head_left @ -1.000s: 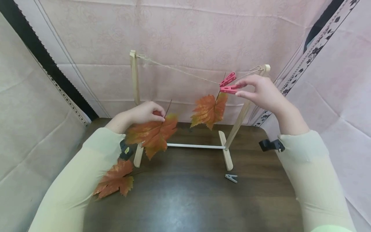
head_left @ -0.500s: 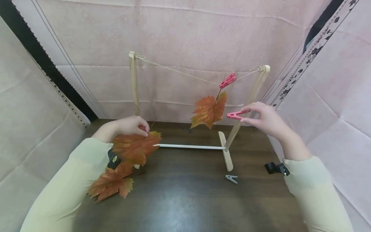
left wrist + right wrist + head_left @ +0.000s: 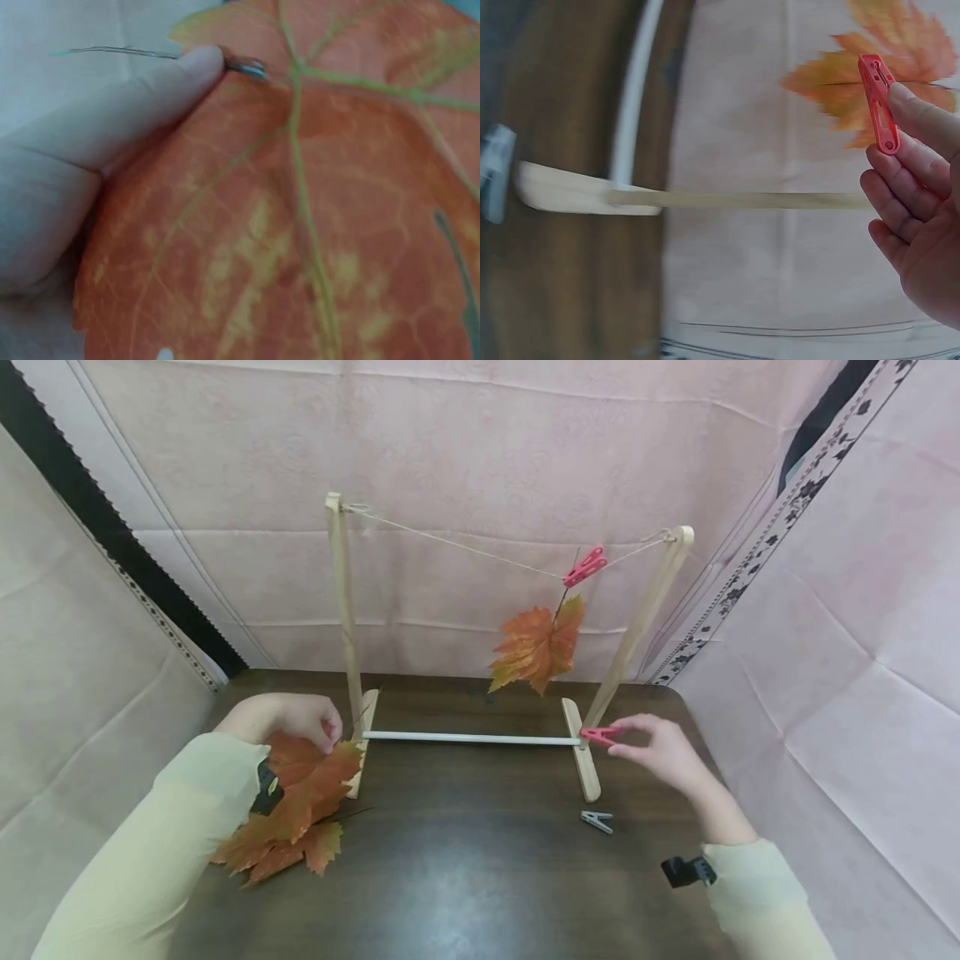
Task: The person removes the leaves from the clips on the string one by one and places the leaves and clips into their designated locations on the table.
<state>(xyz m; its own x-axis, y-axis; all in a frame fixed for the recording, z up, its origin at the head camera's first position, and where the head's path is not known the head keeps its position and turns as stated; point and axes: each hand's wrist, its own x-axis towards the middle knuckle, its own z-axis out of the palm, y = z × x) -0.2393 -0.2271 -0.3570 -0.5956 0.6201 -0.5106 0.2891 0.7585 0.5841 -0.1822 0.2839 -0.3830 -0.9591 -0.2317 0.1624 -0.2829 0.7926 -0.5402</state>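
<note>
Pink clothespin [image 3: 597, 737] is pinched in the right hand [image 3: 656, 749], long axis nearly level, nose pointing to 9 o'clock and overlapping the 5 o'clock foot of the wooden stand [image 3: 642, 618] in the head view. Left hand [image 3: 296, 717], well apart, pinches the stem of an orange leaf [image 3: 318, 789]; stem points to 1 o'clock, blade partly covering a lower leaf [image 3: 322, 846]. Gray clothespin [image 3: 597, 821] lies at 6 o'clock from the held pin. At 12 o'clock, another pin [image 3: 585, 567] clips a hanging leaf [image 3: 538, 647] to string [image 3: 465, 545].
</note>
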